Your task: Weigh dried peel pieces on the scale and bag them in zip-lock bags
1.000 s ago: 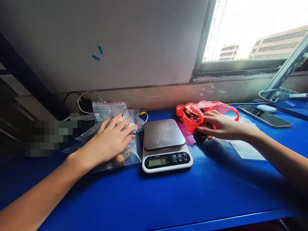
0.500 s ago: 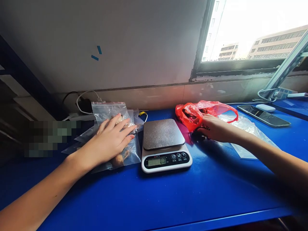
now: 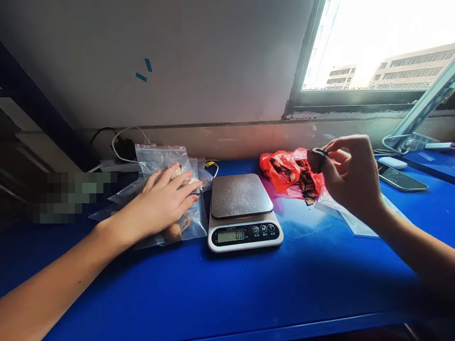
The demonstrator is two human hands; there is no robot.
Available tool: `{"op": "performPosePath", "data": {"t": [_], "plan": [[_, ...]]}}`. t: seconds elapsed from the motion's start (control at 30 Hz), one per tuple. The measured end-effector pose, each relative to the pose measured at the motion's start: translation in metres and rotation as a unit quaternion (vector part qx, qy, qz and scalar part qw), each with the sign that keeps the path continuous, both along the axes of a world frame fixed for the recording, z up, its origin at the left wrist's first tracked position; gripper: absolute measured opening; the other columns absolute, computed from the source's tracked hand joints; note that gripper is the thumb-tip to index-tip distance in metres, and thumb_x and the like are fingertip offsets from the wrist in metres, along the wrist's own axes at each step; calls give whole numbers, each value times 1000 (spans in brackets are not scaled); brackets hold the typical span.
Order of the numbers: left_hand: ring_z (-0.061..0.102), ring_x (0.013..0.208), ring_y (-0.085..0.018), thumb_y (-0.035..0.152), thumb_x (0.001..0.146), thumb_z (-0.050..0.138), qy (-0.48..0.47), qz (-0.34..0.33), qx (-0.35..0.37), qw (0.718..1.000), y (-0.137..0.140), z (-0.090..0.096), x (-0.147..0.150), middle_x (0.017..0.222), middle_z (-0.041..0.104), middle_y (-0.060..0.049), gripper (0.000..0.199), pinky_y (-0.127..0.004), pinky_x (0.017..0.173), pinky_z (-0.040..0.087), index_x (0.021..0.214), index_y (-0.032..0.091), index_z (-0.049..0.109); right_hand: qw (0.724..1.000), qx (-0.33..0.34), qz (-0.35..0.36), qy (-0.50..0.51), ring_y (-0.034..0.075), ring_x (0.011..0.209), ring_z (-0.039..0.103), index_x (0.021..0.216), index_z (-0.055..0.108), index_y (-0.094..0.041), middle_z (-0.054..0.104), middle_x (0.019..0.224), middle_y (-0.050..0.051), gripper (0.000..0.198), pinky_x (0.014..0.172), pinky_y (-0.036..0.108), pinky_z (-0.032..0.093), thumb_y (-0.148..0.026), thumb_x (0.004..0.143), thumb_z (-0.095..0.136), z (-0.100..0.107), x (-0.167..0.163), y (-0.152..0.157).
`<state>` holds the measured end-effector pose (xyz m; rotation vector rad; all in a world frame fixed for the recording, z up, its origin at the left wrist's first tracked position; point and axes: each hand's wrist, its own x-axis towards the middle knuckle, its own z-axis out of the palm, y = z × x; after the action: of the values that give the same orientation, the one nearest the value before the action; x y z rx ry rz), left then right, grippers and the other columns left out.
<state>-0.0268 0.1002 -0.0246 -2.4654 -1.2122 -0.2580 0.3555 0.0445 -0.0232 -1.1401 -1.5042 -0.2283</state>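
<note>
My left hand (image 3: 165,201) lies with fingers spread over clear zip bags (image 3: 159,154) that hold brownish, lumpy pieces. Raised at the right, my right hand (image 3: 350,173) pinches a dark, flat dried piece (image 3: 316,160) between thumb and fingers. Below and left of it, a red plastic bag (image 3: 282,163) lies open with several dark brown dried pieces (image 3: 308,182) in it. Between the hands stands a white digital kitchen scale (image 3: 245,246) with a bare steel plate (image 3: 241,195). Its display reads 0.0.
Flat clear bags (image 3: 359,226) lie under my right forearm. A phone (image 3: 405,179) and a white rounded case (image 3: 393,162) are at the far right. White cables (image 3: 119,142) run along the wall behind. The blue table's front edge (image 3: 320,327) is near me.
My right hand has risen from the red bag, moving right, with a dark dried piece in its fingers. The pieces in the bag are now uncovered. My left hand stays on the zip bags.
</note>
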Motion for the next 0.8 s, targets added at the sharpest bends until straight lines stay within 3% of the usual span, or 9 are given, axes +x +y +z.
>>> {"op": "performPosePath", "data": {"t": [0.07,0.2,0.37,0.53,0.67,0.8], "plan": [[34,148,-41,41,102,33,8,2,-5,1000,0,1,0,148,58,-12,49,-66,114,32,136,25,64,995,30,49,-81,16,84,63,92,54,-23,57,94,3,12,63,27,56,-13,89,59,-6,-17,-6],[34,148,-41,40,103,33,12,-4,-3,1000,0,1,-1,149,57,-13,48,-64,115,32,138,24,62,965,28,136,-222,16,87,63,97,62,-23,62,96,6,18,72,30,56,-7,94,54,-21,-43,-11],[34,148,-42,40,103,33,21,-7,11,1000,1,-1,-1,148,57,-13,48,-64,114,33,138,25,62,966,26,143,-212,18,91,65,105,67,-22,62,103,9,20,74,33,58,-10,95,54,-33,-48,0],[34,147,-44,38,104,32,26,-11,4,1000,0,1,-1,148,57,-16,49,-66,113,34,140,21,61,954,-8,176,-241,20,106,67,124,64,-21,62,118,13,39,84,36,61,-4,93,47,-39,-51,4],[34,148,-43,38,104,32,23,-7,19,1000,1,-2,-1,148,57,-15,47,-65,114,33,138,23,62,940,-22,201,-276,20,116,65,139,54,-21,62,130,15,50,91,35,60,-3,94,43,-30,-50,-4],[35,148,-41,38,104,32,20,-7,25,999,1,-3,-2,148,58,-13,47,-64,114,33,137,24,63,952,-4,124,-280,22,105,68,126,63,-21,69,116,14,32,81,35,59,-12,98,48,-1,-26,-16]]}}
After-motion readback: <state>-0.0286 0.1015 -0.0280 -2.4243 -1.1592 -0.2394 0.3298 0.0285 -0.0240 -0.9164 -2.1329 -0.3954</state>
